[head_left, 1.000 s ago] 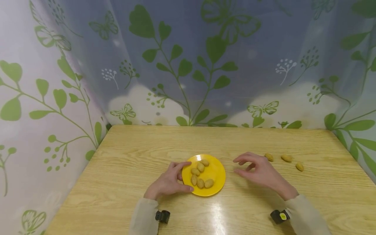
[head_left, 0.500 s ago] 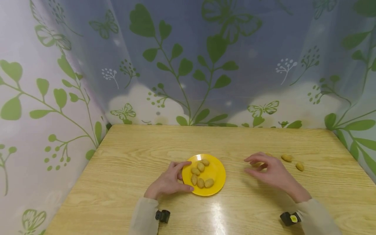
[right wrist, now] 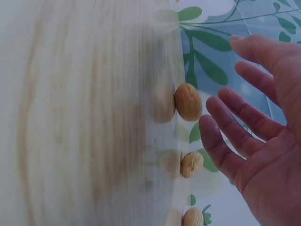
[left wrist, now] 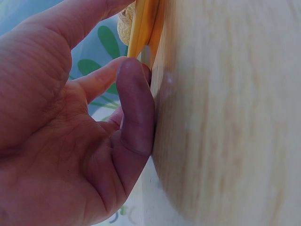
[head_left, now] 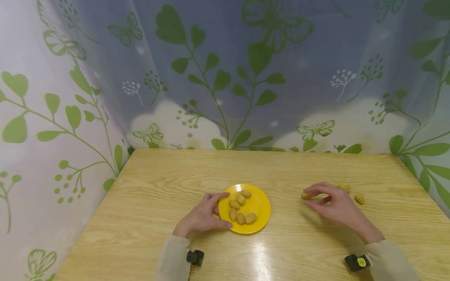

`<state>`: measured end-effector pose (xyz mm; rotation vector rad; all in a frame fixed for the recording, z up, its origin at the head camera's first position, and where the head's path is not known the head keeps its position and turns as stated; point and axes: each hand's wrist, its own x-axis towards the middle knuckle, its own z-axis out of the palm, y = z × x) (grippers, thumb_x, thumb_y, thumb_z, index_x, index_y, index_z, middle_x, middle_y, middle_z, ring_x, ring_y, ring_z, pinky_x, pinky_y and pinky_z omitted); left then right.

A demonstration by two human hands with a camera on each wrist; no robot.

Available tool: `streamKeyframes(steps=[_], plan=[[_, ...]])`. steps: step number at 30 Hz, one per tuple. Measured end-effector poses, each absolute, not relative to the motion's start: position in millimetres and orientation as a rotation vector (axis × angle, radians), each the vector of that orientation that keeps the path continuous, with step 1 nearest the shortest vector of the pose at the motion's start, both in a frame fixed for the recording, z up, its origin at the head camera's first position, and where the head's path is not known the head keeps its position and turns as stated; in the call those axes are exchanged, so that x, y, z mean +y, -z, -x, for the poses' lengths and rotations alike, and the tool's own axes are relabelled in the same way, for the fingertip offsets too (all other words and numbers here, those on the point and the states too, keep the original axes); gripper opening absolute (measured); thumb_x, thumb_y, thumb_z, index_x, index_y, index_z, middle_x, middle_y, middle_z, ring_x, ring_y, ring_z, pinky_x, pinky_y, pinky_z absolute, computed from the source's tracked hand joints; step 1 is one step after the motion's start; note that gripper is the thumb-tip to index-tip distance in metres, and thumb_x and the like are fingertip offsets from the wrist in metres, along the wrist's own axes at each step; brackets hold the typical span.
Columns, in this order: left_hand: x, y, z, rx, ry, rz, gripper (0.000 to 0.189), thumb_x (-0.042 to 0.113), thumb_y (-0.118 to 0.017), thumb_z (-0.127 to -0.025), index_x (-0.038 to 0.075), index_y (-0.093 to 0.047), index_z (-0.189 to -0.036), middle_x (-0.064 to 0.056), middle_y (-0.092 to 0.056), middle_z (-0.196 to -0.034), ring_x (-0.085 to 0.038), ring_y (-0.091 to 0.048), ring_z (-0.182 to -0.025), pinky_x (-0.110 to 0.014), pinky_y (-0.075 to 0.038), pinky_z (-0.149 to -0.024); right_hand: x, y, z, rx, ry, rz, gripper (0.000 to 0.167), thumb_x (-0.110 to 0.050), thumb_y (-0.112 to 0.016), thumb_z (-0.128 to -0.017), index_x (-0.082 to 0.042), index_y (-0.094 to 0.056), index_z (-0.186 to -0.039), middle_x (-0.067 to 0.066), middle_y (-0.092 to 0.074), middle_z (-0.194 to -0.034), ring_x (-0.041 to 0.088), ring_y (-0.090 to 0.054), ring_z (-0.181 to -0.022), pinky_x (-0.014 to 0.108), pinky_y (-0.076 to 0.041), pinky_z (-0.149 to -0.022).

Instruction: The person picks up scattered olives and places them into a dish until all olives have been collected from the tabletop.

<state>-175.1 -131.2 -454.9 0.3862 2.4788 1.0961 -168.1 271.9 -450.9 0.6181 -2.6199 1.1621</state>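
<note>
A yellow plate (head_left: 261, 212) rests on the wooden table with several walnuts (head_left: 240, 218) in it. My left hand (head_left: 200, 216) grips the plate at its left side, thumb on the near rim and a finger on the far rim. To the right, my right hand (head_left: 335, 207) hovers over the table, thumb and index finger apart on either side of a loose walnut (head_left: 305, 195). In the right wrist view, the fingers (right wrist: 249, 115) are spread and bent a little, apart from the nearest walnut (right wrist: 188, 102).
Beyond the right hand lie two more walnuts, one (head_left: 344, 188) partly covered by the hand and one (head_left: 359, 198) in full view. A patterned curtain (head_left: 225, 97) hangs along the back edge of the wooden table (head_left: 158, 175).
My right hand has moved right, away from the plate, so that a walnut now shows at its fingertips and another is covered. The left hand and the plate have stayed put.
</note>
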Motion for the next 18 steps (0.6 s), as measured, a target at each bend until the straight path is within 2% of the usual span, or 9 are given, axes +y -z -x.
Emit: streamKeyframes(steps=[12, 18], plan=[[-132, 455, 176, 2.476, -1.084, -0.399, 0.09, 0.037, -0.088, -0.079, 0.024, -0.043, -0.155, -0.009, -0.042, -0.137, -0.017, -0.05, -0.094, -0.033, -0.041, -0.078, 285, 458, 177, -2.679, -1.081, -0.574, 0.025, -0.011, -0.085, -0.083, -0.016, -0.077, -0.107, 0.005, -0.071, -0.109, -0.001, -0.063, -0.091, 0.021, -0.056, -0.067], [-132, 454, 175, 2.469, -1.108, -0.402, 0.091, 0.036, -0.088, -0.078, 0.023, -0.043, -0.156, -0.011, -0.042, -0.141, -0.017, -0.052, -0.095, -0.034, -0.043, -0.081, 291, 460, 185, -2.729, -1.054, -0.596, 0.026, -0.011, -0.085, -0.083, -0.014, -0.076, -0.107, 0.008, -0.071, -0.108, 0.006, -0.066, -0.088, 0.022, -0.056, -0.067]])
